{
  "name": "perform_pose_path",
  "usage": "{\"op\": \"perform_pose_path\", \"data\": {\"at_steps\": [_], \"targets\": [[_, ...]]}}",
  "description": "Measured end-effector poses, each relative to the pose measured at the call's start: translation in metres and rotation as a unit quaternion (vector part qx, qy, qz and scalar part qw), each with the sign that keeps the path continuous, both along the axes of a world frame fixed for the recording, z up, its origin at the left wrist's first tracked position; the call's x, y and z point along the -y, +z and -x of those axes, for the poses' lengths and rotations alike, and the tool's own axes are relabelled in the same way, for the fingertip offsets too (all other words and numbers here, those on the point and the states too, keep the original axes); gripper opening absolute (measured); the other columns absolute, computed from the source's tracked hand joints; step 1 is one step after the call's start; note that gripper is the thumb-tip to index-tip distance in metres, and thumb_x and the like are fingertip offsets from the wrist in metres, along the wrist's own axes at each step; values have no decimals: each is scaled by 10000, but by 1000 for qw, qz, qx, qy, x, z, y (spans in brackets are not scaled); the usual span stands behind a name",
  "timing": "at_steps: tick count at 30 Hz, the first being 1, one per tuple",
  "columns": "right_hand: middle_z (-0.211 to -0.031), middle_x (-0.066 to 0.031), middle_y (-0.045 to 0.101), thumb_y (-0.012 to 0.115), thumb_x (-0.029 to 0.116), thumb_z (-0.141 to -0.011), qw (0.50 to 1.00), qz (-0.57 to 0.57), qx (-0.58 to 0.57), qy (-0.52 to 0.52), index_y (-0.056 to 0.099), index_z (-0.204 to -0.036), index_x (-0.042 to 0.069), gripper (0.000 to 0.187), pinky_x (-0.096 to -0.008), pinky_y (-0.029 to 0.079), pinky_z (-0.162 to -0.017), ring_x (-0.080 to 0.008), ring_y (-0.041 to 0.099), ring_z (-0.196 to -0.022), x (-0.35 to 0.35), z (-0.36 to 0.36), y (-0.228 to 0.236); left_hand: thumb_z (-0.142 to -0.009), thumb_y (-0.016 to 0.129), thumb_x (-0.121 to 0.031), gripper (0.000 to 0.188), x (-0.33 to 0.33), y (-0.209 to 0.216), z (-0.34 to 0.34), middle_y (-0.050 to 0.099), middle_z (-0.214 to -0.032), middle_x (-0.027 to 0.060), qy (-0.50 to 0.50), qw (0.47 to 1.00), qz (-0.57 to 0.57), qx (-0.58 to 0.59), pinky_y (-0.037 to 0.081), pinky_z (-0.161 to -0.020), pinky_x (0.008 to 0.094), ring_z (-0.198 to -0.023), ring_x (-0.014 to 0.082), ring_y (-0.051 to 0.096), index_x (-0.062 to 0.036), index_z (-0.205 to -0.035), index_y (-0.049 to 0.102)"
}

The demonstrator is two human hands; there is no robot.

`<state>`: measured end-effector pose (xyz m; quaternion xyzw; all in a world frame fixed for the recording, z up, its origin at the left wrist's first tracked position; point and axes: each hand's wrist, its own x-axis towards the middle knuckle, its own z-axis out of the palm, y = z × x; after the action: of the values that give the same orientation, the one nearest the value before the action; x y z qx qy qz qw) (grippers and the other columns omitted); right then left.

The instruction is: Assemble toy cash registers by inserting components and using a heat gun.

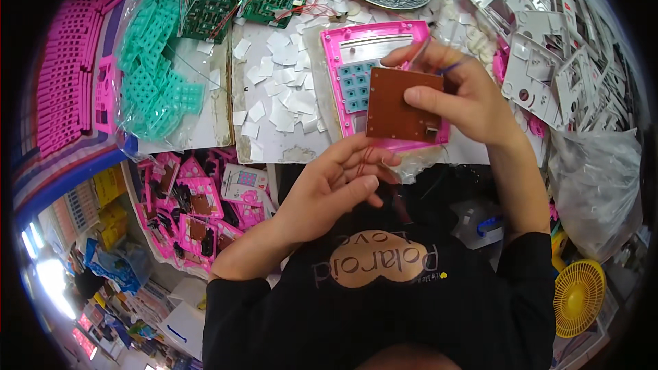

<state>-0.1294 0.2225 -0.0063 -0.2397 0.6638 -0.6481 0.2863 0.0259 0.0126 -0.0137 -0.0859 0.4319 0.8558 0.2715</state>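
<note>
Two hands work above the table. The left hand pinches thin red wires between nearly closed fingers. At one o'clock, the right hand grips a brown board, thumb on top, over a pink case.

You wear a black long-sleeved top, its 2 sleeves pushed up to just below the elbows, forearms bare. On the chest sits a tan oval patch with pale lettering across it and 1 small yellow dot beside it. Your left hand and right hand are ungloved; no rings or watch are visible.
</note>
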Motion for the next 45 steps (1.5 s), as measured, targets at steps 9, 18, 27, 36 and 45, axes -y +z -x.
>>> {"op": "perform_pose_path", "data": {"at_steps": [9,18,27,36,45], "targets": [[-859,-30,697,731,108,-903,989,-126,-44,68,663,-1159,38,274,-258,526,-673,-65,638,-780,35,32,-10,-992,545,-58,695,4,5,-1,490,-1463,201,50,997,-26,43,464,-1059,415,-1277,318,571,9,-1597,209],[-788,-89,675,742,120,-881,939,-269,-200,76,646,-1150,50,294,-324,501,-635,-172,620,-717,41,30,-6,-978,507,-12,739,11,11,-6,454,-1496,190,3,1000,5,31,419,-1090,388,-1316,287,532,-11,-1620,142],[-939,-203,718,759,173,-837,898,-299,-316,68,655,-1164,30,372,-457,544,-790,-392,692,-896,44,25,2,-901,676,-64,676,29,25,4,588,-1353,167,-88,932,331,-120,464,-1026,380,-1217,289,580,-32,-1519,404],[-951,-208,703,748,231,-858,936,-280,-211,45,529,-1328,-7,571,-407,541,-762,-321,696,-875,34,24,3,-798,800,-333,549,30,3,58,648,-1316,50,-122,537,665,-505,246,-1183,532,-1323,216,563,-79,-1266,665],[-1252,-164,583,710,73,-917,985,-169,27,9,281,-1573,64,784,-269,535,-704,-168,646,-918,12,-4,23,-824,781,-332,546,33,-1,56,626,-1380,40,-120,533,666,-507,307,-1079,458,-1322,189,563,-108,-1304,651]]}}
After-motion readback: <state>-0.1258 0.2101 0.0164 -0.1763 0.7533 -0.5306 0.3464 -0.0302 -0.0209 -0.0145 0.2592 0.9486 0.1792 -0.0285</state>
